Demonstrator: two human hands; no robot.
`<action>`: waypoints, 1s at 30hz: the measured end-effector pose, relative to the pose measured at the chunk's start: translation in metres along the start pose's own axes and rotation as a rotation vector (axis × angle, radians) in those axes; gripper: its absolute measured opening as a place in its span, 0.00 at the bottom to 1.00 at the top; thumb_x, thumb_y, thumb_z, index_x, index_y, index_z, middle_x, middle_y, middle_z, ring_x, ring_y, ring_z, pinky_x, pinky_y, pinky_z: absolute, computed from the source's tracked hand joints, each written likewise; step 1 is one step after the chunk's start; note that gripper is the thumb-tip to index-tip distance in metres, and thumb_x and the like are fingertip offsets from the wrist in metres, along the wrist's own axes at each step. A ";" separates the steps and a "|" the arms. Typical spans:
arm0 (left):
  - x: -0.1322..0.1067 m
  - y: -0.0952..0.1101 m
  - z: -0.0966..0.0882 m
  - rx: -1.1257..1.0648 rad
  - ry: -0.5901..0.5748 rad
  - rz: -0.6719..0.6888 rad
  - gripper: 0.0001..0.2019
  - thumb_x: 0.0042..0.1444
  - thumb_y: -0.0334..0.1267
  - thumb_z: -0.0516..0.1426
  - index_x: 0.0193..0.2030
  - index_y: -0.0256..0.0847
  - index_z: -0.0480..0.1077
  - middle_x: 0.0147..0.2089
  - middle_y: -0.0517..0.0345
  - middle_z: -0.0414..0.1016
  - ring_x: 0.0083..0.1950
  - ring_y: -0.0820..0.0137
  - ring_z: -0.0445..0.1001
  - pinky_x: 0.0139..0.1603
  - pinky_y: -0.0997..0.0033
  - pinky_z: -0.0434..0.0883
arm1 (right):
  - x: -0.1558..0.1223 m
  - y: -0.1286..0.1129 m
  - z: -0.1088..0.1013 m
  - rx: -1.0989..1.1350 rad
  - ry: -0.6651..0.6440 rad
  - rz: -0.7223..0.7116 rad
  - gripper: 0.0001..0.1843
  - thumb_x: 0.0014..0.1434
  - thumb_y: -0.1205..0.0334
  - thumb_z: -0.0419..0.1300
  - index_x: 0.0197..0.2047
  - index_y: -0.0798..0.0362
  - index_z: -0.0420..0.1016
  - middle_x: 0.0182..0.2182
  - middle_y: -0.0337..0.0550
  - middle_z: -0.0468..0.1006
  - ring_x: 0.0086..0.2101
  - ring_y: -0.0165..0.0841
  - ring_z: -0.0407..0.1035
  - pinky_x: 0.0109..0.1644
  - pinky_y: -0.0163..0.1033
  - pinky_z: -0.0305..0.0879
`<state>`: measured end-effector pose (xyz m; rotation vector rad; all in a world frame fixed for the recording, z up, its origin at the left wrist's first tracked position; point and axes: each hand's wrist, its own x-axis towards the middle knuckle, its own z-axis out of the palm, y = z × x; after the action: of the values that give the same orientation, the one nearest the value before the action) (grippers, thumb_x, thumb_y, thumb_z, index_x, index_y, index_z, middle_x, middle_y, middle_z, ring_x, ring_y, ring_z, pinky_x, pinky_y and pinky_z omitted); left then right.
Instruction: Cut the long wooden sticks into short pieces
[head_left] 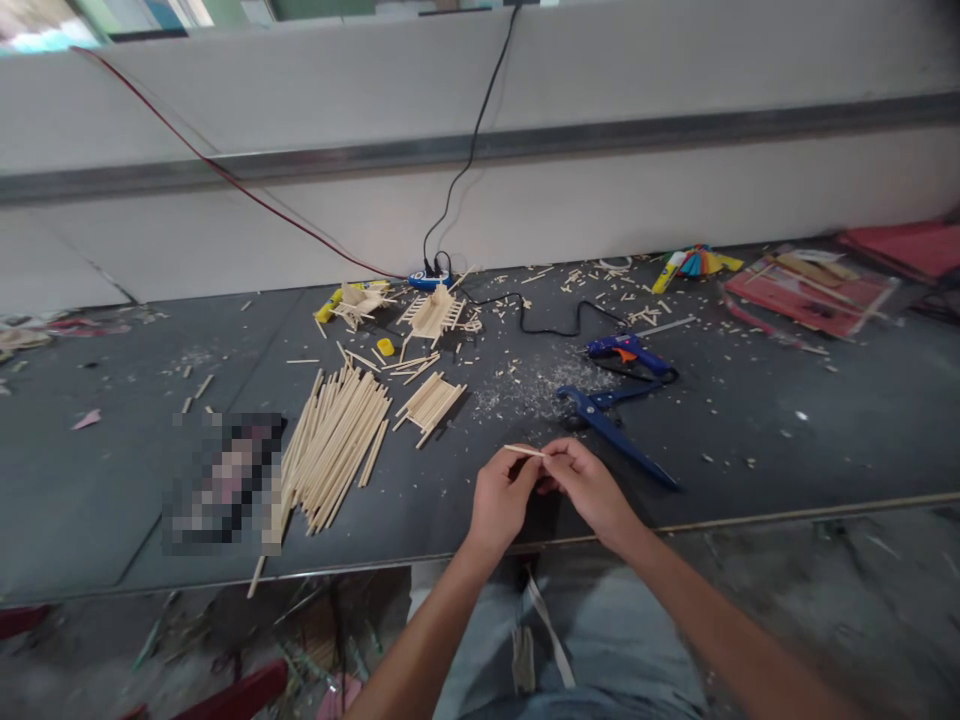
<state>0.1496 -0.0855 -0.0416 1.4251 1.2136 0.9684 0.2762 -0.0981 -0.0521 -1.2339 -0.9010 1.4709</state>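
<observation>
Near the front edge of the dark table, my left hand (501,492) and my right hand (583,480) meet, both closed on one short wooden stick (523,451). The stick's left end sticks out over my left fingers; its right end is hidden at my right fingertips. Just beyond my right hand lies a blue cutter tool (622,440) with its handles spread. Behind it rests a blue glue gun (628,351) with an orange trigger. To the left are a small flat stick frame (431,405) and a large pile of wooden sticks (337,440).
Two small stick models (433,312) stand at the back beside a blue power strip (430,281). A black cord (551,330) runs across the table. Wood scraps are scattered around. Red folders (817,295) lie at right; a blurred dark object (229,480) lies left.
</observation>
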 end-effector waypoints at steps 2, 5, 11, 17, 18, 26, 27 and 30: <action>-0.002 0.000 0.000 -0.005 0.015 0.005 0.09 0.53 0.40 0.53 0.35 0.40 0.72 0.35 0.57 0.74 0.37 0.70 0.72 0.39 0.73 0.67 | -0.001 0.001 0.001 -0.021 0.000 -0.023 0.11 0.50 0.54 0.60 0.32 0.51 0.66 0.25 0.36 0.72 0.26 0.30 0.69 0.34 0.38 0.65; -0.004 0.000 0.000 -0.014 0.046 0.001 0.09 0.54 0.40 0.52 0.35 0.40 0.71 0.35 0.57 0.74 0.36 0.70 0.71 0.39 0.73 0.67 | -0.002 0.002 0.003 -0.073 0.007 -0.054 0.11 0.50 0.53 0.59 0.31 0.51 0.66 0.25 0.36 0.72 0.27 0.31 0.69 0.35 0.38 0.65; -0.005 -0.004 0.001 -0.013 0.059 0.018 0.09 0.53 0.40 0.53 0.35 0.40 0.72 0.34 0.57 0.74 0.36 0.70 0.71 0.39 0.73 0.67 | -0.003 0.004 0.002 -0.136 0.034 -0.091 0.11 0.50 0.53 0.59 0.30 0.51 0.67 0.26 0.38 0.73 0.27 0.33 0.69 0.35 0.40 0.66; -0.004 -0.007 0.001 -0.048 0.016 0.023 0.10 0.54 0.40 0.52 0.36 0.40 0.71 0.33 0.56 0.73 0.35 0.70 0.71 0.38 0.73 0.67 | -0.004 0.004 0.003 -0.187 0.083 -0.112 0.09 0.50 0.56 0.59 0.32 0.53 0.68 0.27 0.39 0.73 0.24 0.30 0.67 0.30 0.37 0.64; -0.004 -0.007 0.001 -0.058 0.011 0.015 0.09 0.54 0.40 0.52 0.36 0.40 0.71 0.33 0.57 0.73 0.35 0.70 0.71 0.38 0.72 0.67 | -0.005 0.004 0.004 -0.186 0.082 -0.115 0.09 0.51 0.57 0.58 0.32 0.53 0.69 0.27 0.39 0.73 0.24 0.29 0.67 0.30 0.36 0.64; -0.004 -0.009 0.000 -0.135 0.028 -0.032 0.08 0.52 0.40 0.54 0.35 0.39 0.71 0.29 0.58 0.74 0.31 0.71 0.72 0.35 0.72 0.69 | -0.004 0.003 0.002 -0.162 0.033 -0.097 0.11 0.51 0.59 0.58 0.37 0.55 0.71 0.26 0.40 0.74 0.24 0.28 0.66 0.30 0.36 0.64; -0.004 -0.010 0.000 -0.122 0.020 -0.028 0.08 0.52 0.39 0.54 0.35 0.39 0.72 0.30 0.57 0.74 0.32 0.70 0.72 0.36 0.72 0.69 | -0.003 0.004 0.002 -0.142 0.026 -0.093 0.11 0.51 0.58 0.58 0.37 0.55 0.72 0.27 0.41 0.74 0.24 0.29 0.67 0.30 0.36 0.64; -0.004 -0.011 -0.002 -0.074 -0.009 0.029 0.09 0.53 0.36 0.54 0.38 0.40 0.74 0.36 0.55 0.76 0.37 0.69 0.73 0.40 0.70 0.69 | 0.001 0.006 0.000 -0.060 0.022 -0.074 0.11 0.49 0.58 0.60 0.35 0.55 0.72 0.27 0.41 0.74 0.26 0.30 0.68 0.28 0.36 0.65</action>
<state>0.1452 -0.0888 -0.0515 1.3906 1.1423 1.0160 0.2746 -0.0987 -0.0576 -1.2445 -0.9723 1.3782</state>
